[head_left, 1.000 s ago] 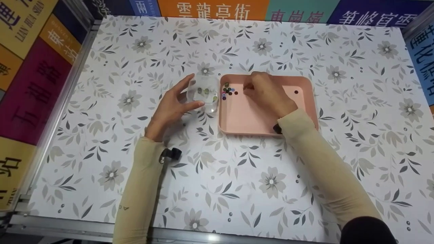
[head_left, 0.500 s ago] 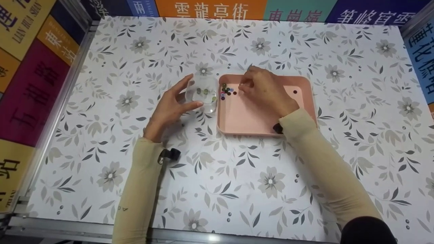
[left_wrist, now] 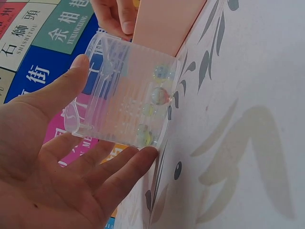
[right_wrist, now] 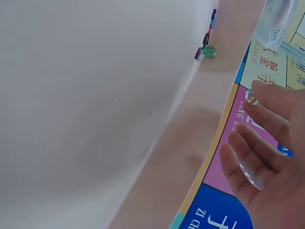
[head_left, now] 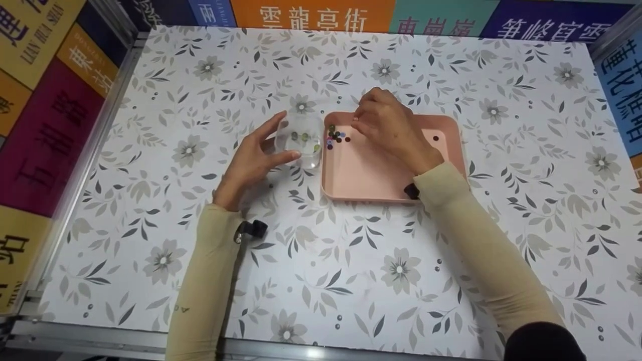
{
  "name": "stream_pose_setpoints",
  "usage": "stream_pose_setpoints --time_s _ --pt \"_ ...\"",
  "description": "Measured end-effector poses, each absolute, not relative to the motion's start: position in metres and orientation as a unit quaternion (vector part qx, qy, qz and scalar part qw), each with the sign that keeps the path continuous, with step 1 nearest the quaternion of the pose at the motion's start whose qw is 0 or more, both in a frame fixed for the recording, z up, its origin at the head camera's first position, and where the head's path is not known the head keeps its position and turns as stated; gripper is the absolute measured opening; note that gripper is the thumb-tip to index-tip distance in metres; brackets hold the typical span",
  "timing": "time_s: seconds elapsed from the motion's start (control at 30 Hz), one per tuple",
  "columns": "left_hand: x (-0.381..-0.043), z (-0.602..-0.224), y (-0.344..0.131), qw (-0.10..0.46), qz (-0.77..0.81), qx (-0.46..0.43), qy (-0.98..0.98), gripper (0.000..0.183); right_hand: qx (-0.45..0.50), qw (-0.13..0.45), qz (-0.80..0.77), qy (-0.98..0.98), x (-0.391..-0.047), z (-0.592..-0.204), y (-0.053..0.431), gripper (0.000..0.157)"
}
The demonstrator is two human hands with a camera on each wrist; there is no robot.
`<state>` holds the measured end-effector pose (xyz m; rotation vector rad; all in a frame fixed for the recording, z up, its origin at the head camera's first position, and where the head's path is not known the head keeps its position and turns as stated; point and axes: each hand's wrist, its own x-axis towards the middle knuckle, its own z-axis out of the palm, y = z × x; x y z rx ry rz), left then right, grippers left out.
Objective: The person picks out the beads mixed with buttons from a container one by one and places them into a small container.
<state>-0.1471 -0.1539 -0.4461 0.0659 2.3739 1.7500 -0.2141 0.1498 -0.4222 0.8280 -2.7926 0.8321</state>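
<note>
My left hand (head_left: 256, 153) holds a clear plastic container (head_left: 310, 159) at the left of the pink tray (head_left: 371, 173). In the left wrist view its thumb lies at the rim and the fingers along the opposite wall; several glass marbles (left_wrist: 160, 96) rest inside. Between the thumb and forefinger of my right hand (head_left: 388, 123) is pinched a glass marble (right_wrist: 251, 98) with coloured streaks, raised over the tray's far edge. A green marble (right_wrist: 209, 52) sits among small dark and coloured discs (head_left: 337, 136) in the tray's far left corner.
One dark disc (head_left: 436, 138) lies alone at the tray's right side. The flower-patterned tabletop (head_left: 301, 281) surrounds everything. Upright panels with large lettering (head_left: 316, 16) border the table at the back and both sides.
My right hand has risen from inside the tray and shifted slightly left towards its far edge, with the marble pinched. The left hand and the container have stayed in place.
</note>
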Motion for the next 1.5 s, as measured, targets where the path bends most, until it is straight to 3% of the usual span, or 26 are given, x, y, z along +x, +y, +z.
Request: stream_pose_setpoints --time_s 1.03,1.5 --pt "-0.147 -0.446 -0.153 0.095 0.592 0.027 0.8 0.091 0.296 0.051 0.283 -0.911 -0.197 -0.397 0.119 0.025" --pt "-0.146 -0.447 -0.154 0.101 0.595 0.028 0.797 0.091 0.316 0.028 0.297 -0.901 -0.185 -0.39 0.105 0.017"
